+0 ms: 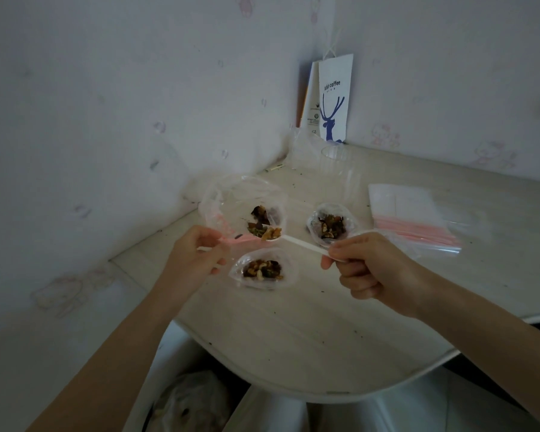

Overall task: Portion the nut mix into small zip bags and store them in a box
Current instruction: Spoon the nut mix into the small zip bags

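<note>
The pale wood-grain table [293,332] fits into the wall corner. Near its middle sit two small open bags of nut mix [262,271] [329,224]. A stack of empty zip bags [409,213] lies towards the right edge. A clear cup [335,160] and a paper bag [334,101] (blue deer print) stand in the far corner, with dark crumbs [323,341] scattered about.

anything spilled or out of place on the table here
Yes: small dark crumbs are scattered over the table, near the front edge and toward the far corner. The near small bag and far small bag lie open, unsealed, with mix inside.
</note>
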